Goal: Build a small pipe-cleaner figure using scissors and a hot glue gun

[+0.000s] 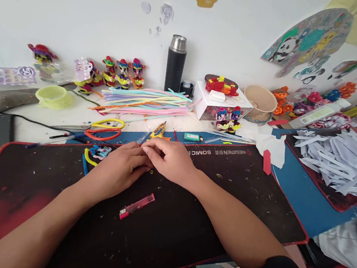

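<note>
My left hand [123, 166] and my right hand [172, 161] meet over the black desk mat [183, 218]. The fingers of both are curled and pinched together at the fingertips. Whatever lies between them is too small or too hidden to make out. Just behind the fingers rests a yellow glue gun [158, 131], partly covered by them. A pink see-through lighter [136, 206] lies on the mat in front of my hands. Left of my left hand are a small blue-and-black figure piece [101, 152] and a bent yellow pipe cleaner [89, 158].
Pipe cleaners [143, 103] lie heaped at the back, beside several small figures [109, 71]. A black thermos [175, 64] stands by the wall. Scissors with orange and yellow handles [102, 134] lie left. White paper strips [337, 160] pile up at right.
</note>
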Demonstrator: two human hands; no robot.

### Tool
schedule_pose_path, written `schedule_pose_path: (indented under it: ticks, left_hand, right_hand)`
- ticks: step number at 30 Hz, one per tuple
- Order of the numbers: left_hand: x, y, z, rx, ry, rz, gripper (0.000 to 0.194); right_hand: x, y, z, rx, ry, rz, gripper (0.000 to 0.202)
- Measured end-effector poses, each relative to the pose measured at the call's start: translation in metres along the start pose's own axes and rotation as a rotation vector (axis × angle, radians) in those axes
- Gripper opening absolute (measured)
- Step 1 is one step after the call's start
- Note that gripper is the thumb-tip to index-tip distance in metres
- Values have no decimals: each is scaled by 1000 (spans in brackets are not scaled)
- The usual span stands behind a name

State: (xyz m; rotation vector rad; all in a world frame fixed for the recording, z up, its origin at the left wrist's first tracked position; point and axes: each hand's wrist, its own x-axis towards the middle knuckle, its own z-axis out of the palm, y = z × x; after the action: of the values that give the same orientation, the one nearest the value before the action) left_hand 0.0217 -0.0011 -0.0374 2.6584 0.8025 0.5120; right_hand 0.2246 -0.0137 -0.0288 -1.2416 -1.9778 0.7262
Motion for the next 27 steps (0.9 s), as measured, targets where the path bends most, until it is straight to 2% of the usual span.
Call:
schedule_pose_path:
  ticks: [13, 19, 27]
  left_hand:
    - [-1, 2, 8, 9, 3, -15, 17]
    - [0, 5, 3, 69, -14, 7, 22]
    - [-1, 5, 1, -27, -36, -35, 22]
  right_hand:
    - [-2, -2, 3, -31, -14, -6, 15]
    - [-2, -1, 3, -36, -25, -23, 15]
    - [-3, -3, 4, -42, -66, -9, 15]
